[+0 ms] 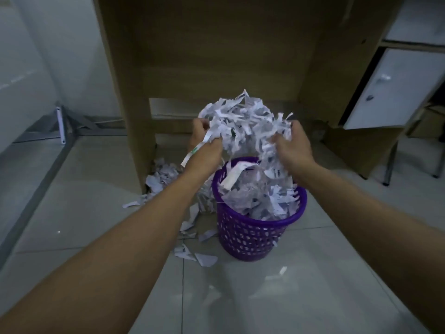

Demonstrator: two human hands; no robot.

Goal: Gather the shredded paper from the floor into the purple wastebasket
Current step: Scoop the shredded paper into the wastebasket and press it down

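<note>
Two hands up at 12 o'clock: left hand (204,143) and right hand (292,144) both curled around one big wad of shredded paper (243,119), held above the purple wastebasket (252,233). Basket heaped to the rim with shreds. More loose shreds (163,179) on the tiled floor (313,285) at its 9 o'clock, by the wooden desk panel (134,116); few scraps at 7.

Fingertips of both hands, left (204,145) and right (292,147), are buried in the held wad of shredded paper (243,121). The wad hides the far rim of the purple wastebasket (252,231). The left forearm covers part of the floor scraps (161,179). The table (216,56) is cut off by the top edge.
</note>
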